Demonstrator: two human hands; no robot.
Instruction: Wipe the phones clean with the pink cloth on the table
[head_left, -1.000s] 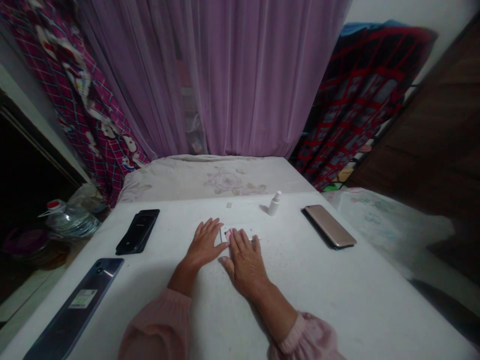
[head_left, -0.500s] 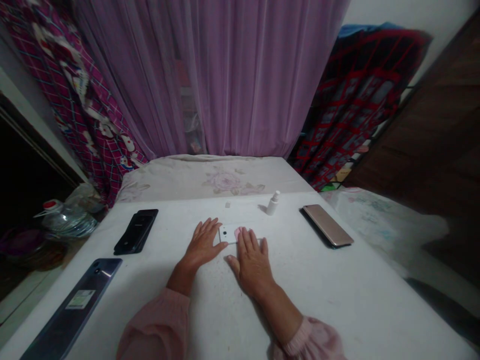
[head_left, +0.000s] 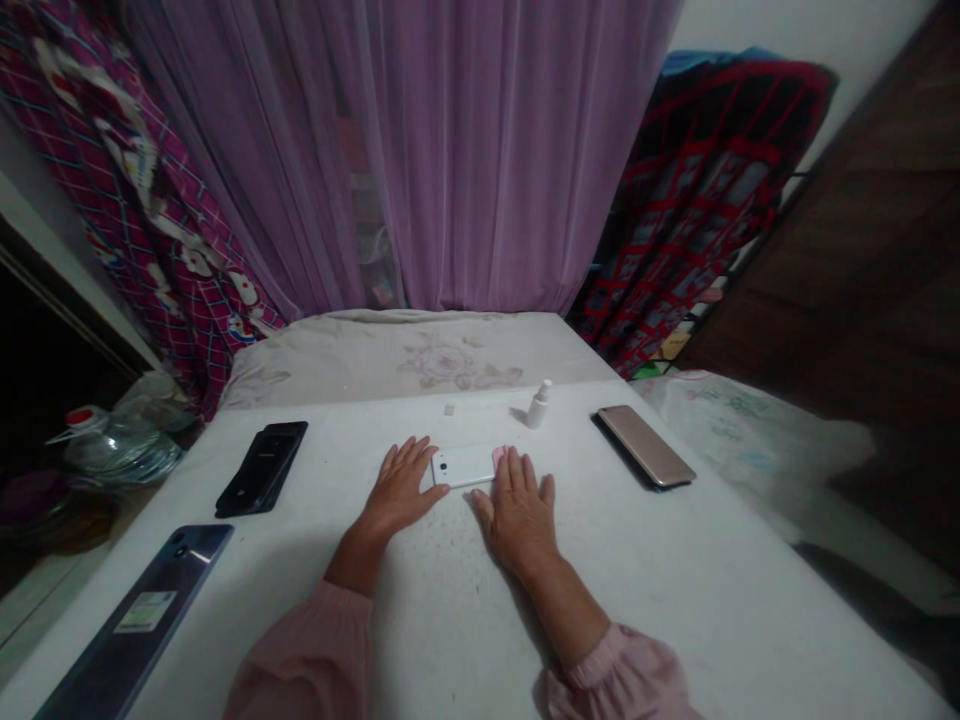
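Worktop (head_left: 645, 580): white phone (head_left: 466, 466) flat, camera end left. Right hand (head_left: 523, 510): open, fingers flat on pink cloth (head_left: 500, 457) at phone's right end. Left hand (head_left: 401, 487): open, fingers spread, at its left end. White spray bottle (head_left: 537, 406) upright beyond, to the right.

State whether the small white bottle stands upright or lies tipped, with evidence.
Upright: the bottle has its narrow top uppermost.

Looks like a home room: purple curtains (head_left: 480, 150), floral cloth (head_left: 450, 360), patterned fabric hanging at left (head_left: 142, 190), water jug (head_left: 120, 450).
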